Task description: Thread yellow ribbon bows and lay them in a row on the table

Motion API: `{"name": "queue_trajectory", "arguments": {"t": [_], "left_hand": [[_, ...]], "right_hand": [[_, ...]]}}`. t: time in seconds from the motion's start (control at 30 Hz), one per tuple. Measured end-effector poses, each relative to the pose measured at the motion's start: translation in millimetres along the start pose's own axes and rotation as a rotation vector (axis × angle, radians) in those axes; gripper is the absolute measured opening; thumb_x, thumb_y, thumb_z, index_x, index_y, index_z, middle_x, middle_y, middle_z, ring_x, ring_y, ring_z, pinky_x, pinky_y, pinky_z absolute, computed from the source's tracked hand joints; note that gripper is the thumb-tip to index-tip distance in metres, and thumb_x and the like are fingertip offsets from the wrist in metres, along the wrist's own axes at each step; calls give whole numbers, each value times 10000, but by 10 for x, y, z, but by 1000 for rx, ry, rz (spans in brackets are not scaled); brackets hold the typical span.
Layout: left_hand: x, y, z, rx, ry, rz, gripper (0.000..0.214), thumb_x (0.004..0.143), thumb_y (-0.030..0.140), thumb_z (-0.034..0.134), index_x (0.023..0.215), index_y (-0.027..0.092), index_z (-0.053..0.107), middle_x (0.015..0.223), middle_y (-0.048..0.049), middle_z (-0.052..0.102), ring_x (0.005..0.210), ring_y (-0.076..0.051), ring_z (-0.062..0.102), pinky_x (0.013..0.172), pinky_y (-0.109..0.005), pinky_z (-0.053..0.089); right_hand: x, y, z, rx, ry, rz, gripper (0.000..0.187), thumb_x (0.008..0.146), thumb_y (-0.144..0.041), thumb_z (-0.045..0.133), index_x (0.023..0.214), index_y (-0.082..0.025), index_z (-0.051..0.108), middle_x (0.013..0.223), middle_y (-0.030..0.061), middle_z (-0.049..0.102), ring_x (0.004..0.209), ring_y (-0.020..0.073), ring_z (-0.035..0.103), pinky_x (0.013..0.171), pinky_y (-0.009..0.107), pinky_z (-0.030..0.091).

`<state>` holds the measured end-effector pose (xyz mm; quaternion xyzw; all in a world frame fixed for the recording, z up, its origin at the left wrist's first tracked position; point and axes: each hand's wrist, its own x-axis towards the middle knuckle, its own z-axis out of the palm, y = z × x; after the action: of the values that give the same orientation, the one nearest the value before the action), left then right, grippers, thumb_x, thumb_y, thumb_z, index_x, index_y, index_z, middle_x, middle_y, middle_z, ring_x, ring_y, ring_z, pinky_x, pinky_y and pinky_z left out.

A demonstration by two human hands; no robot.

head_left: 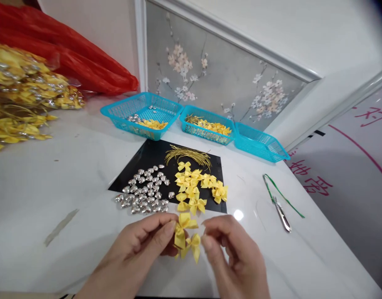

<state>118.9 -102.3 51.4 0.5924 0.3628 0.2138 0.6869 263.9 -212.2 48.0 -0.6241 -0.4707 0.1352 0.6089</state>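
Note:
My left hand (pixel 141 245) pinches a small yellow ribbon bow (pixel 182 229) between thumb and forefinger, low in the middle of the view. A second yellow bow (pixel 193 246) hangs just below it, between both hands. My right hand (pixel 234 253) is closed in a pinch right beside the bows; what its fingertips grip is hidden. Just beyond lies a black mat (pixel 153 155) with a pile of yellow bows (pixel 195 185), several silver heart beads (pixel 144 191) and a bundle of gold wire (pixel 188 154).
Three turquoise baskets (pixel 141 109) (pixel 206 124) (pixel 259 143) stand at the back, two holding yellow pieces. Small snips (pixel 282 214) on a green cord lie at the right. Bags of yellow bows (pixel 25 89) and red plastic (pixel 69 54) fill the left. The white table (pixel 47 182) ends at the right.

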Motion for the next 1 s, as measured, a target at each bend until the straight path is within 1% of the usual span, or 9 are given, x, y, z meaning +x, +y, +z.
{"name": "queue_trajectory", "arguments": {"t": [0.13, 0.23, 0.4, 0.5, 0.57, 0.67, 0.77, 0.87, 1.0], "left_hand": [[-18, 110, 12, 130, -113, 48, 371, 913, 607, 581, 833, 276, 730, 762, 24, 671, 770, -175, 611, 711, -212, 486], [-46, 150, 26, 237, -140, 72, 421, 942, 602, 532, 739, 261, 674, 702, 30, 590, 702, -164, 550, 644, -212, 442], [-74, 188, 14, 141, -119, 69, 498, 925, 680, 477, 768, 268, 710, 735, 7, 648, 696, -173, 556, 659, -230, 467], [-45, 209, 31, 40, -180, 56, 332, 847, 601, 664, 841, 277, 735, 749, 15, 667, 686, -160, 557, 635, -222, 470], [-24, 195, 60, 36, -177, 55, 247, 818, 507, 733, 797, 261, 725, 698, 28, 632, 658, -147, 538, 620, -216, 457], [-19, 139, 103, 79, -70, 99, 304, 837, 487, 709, 674, 234, 666, 627, 37, 558, 634, -146, 514, 610, -226, 442], [-51, 103, 117, 138, 33, 122, 365, 851, 539, 678, 656, 233, 630, 625, 35, 557, 632, -154, 527, 593, -234, 442], [-95, 121, 105, 98, 4, 82, 440, 879, 614, 609, 663, 232, 649, 660, 11, 611, 680, -179, 588, 652, -260, 497], [-120, 159, 104, -137, 35, -34, 419, 850, 655, 630, 887, 261, 765, 955, -32, 733, 905, -240, 661, 839, -347, 548]], "right_hand": [[155, -55, -149, 339, -264, 371, 311, 966, -497, 603, 1077, -210, 644, 870, 19, 624, 660, 100, 561, 611, 206, 509], [190, -48, -116, 457, -408, 479, 389, 894, -544, 688, 879, -162, 615, 723, -5, 574, 578, 77, 489, 551, 188, 438], [138, -31, -48, 498, -300, 540, 390, 875, -521, 726, 796, -165, 586, 632, -31, 535, 552, 74, 450, 541, 190, 362], [114, -39, -24, 554, -233, 546, 392, 864, -522, 734, 784, -169, 585, 627, -33, 536, 548, 78, 441, 535, 200, 337], [79, -46, 17, 548, -188, 537, 392, 861, -521, 733, 764, -174, 577, 608, -41, 516, 537, 81, 419, 527, 209, 317], [-13, -57, 115, 413, -58, 456, 388, 892, -517, 688, 733, -183, 572, 615, -42, 484, 567, 96, 402, 545, 228, 310], [-88, -73, 183, 293, 70, 339, 399, 921, -520, 635, 713, -185, 575, 658, -29, 493, 615, 109, 409, 585, 239, 327], [-79, -92, 165, 314, 53, 405, 421, 901, -558, 647, 713, -189, 570, 609, -42, 468, 567, 103, 378, 544, 234, 309], [-21, -91, 118, 425, -10, 525, 454, 855, -603, 693, 721, -190, 560, 568, -43, 474, 520, 96, 377, 499, 222, 298]]}}
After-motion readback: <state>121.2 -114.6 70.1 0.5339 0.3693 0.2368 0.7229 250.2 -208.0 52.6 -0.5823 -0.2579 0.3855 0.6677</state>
